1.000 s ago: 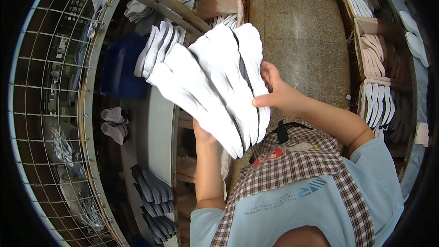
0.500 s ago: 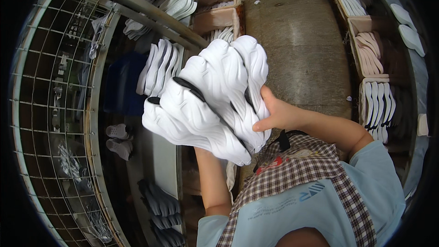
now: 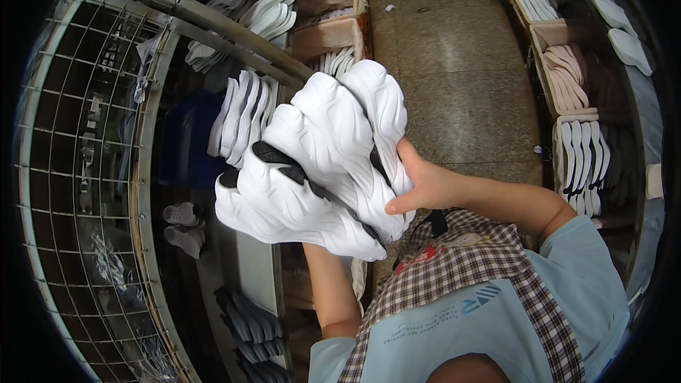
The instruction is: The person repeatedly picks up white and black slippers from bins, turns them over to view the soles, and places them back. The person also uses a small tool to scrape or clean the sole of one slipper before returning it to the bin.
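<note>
A bundle of several thick white shoe soles point(image 3: 326, 117) with black inner parts is held up in front of my body, pressed side by side. My right hand point(image 3: 418, 183) is closed on the bundle's right end, its thumb across the near side and its fingers out of sight behind. My left forearm point(image 3: 330, 291) rises beneath the bundle, but the soles hide that hand and its fingers. Just beyond the bundle's left side, more white soles point(image 3: 241, 113) stand in a row on a shelf.
A wire mesh rack point(image 3: 92, 170) lines the left. Below the shelf row lie grey soles point(image 3: 248, 323) and a pair of white shoes point(image 3: 183, 227). Bins of soles point(image 3: 564, 74) run along the right, others point(image 3: 328, 35) along the left of the floor aisle point(image 3: 454, 64).
The bundle has shifted slightly left and down with my hands. Its left soles have spread a little, so more black shows between them.
</note>
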The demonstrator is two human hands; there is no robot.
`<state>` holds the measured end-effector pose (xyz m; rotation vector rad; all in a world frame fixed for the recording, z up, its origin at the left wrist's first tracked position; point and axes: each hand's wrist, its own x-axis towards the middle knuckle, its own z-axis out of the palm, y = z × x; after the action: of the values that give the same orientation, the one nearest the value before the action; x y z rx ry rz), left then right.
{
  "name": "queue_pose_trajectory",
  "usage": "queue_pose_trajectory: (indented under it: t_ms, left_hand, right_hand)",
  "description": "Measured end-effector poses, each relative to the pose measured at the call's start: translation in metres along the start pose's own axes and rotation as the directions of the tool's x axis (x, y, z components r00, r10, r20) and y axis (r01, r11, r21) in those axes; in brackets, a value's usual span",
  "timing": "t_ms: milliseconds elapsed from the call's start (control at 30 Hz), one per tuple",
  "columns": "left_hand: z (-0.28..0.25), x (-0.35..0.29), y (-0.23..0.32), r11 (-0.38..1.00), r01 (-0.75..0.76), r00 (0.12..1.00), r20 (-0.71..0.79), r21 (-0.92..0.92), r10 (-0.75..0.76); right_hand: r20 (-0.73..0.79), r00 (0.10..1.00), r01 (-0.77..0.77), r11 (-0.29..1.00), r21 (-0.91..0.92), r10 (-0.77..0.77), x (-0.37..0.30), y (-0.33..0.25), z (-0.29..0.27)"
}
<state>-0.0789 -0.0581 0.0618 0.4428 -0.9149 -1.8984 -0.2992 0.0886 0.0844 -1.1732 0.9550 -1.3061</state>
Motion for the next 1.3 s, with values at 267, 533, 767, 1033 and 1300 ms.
queue_pose_trajectory:
  t_ms: [267,533,767,1033,1300]
  left_hand:
    - [-0.004,-0.005,-0.002,1.000,-0.008,1.000,-0.001,0.002,0.008]
    - [-0.004,-0.033,-0.018,0.999,0.021,0.999,-0.045,-0.029,-0.022]
    - [0.006,-0.064,-0.042,0.992,0.083,0.992,-0.092,-0.090,-0.091]
    - [0.001,-0.030,-0.027,0.991,0.055,0.998,-0.027,-0.126,-0.059]
    - [0.005,-0.001,-0.028,0.987,0.066,0.997,0.037,-0.147,-0.061]
  right_hand:
    - [-0.022,0.997,0.070,0.997,-0.024,-0.070,-0.001,-0.002,0.003]
    - [-0.089,0.981,0.128,0.926,-0.355,-0.170,0.017,0.012,-0.015]
    - [0.265,0.596,0.657,0.270,-0.704,-0.758,0.052,0.003,-0.057]
    - [0.131,0.960,0.261,0.960,-0.104,-0.247,0.015,0.023,-0.066]
    - [0.035,0.989,-0.150,0.942,0.300,0.147,-0.005,0.047,-0.054]
